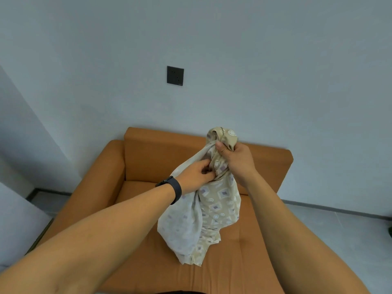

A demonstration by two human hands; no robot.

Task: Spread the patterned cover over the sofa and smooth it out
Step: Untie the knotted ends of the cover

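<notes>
The patterned cover, beige with pale squares and circles, hangs bunched in the air over the seat of the orange sofa. My right hand is clenched around the top of the bundle, with a knot of cloth sticking out above the fist. My left hand, a dark band on its wrist, pinches the folds just below and to the left of the right hand. The cover's lower end dangles close to the seat cushion; I cannot tell whether it touches.
The sofa stands against a pale wall with a dark socket plate above it. Grey floor tiles show to the right of the sofa, and a pale surface lies at the left edge.
</notes>
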